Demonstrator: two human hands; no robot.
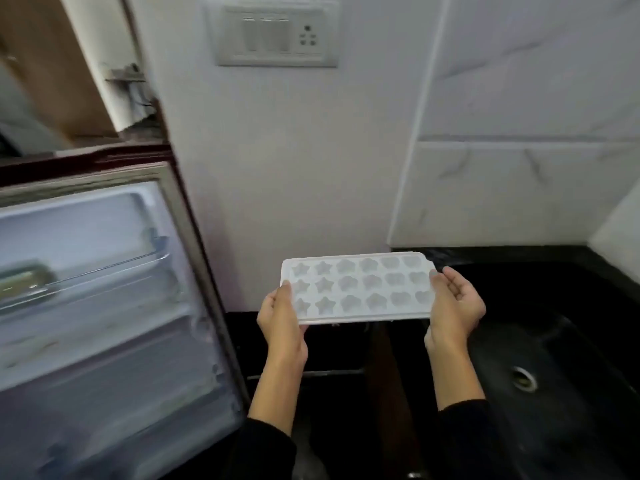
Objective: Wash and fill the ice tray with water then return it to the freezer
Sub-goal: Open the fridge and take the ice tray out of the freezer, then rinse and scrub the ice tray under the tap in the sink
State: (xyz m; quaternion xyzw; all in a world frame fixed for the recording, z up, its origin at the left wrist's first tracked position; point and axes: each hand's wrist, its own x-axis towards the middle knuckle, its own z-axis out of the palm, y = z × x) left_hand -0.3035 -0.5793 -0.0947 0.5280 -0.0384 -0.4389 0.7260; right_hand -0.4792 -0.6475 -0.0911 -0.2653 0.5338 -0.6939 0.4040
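The open freezer door [104,289] stands left of my white ice tray [356,287], the black sink [554,358] to its right. My left hand [282,315] and right hand [453,303] grip the tray's short ends, holding it level above the counter.

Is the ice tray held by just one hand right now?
No, the left hand grips one end of the ice tray and the right hand grips the other.
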